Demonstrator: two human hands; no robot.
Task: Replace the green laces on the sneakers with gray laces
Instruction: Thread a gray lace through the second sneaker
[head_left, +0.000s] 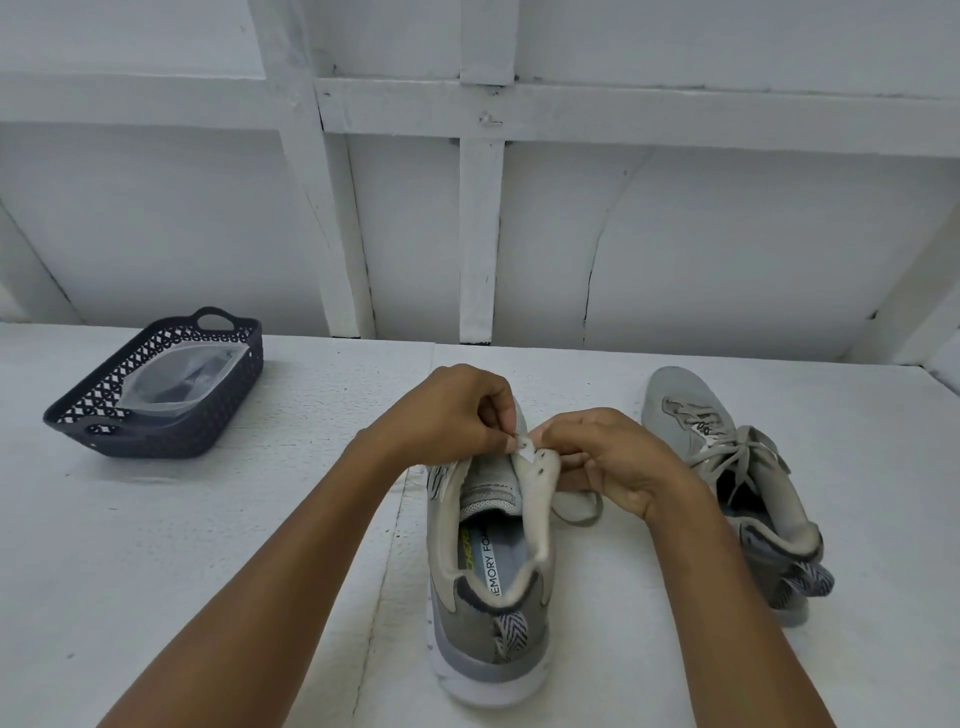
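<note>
Left hand (457, 410) pinches thumb to forefinger at the eyelet edge of the near sneaker (488, 582), centre frame, and the right hand (618, 467) curls round that same flap, folding it outward. Sweeping from the left: a dark lattice basket (156, 441) sits mid-left on the white table (234, 545), a clear plastic bag (176, 382) inside it. Centre, the near sneaker stands heel toward the camera, tongue bare. A gray lace (576, 512) loops on the table just under the right hand. Right of frame, the second sneaker (675, 410) is already laced in gray.
</note>
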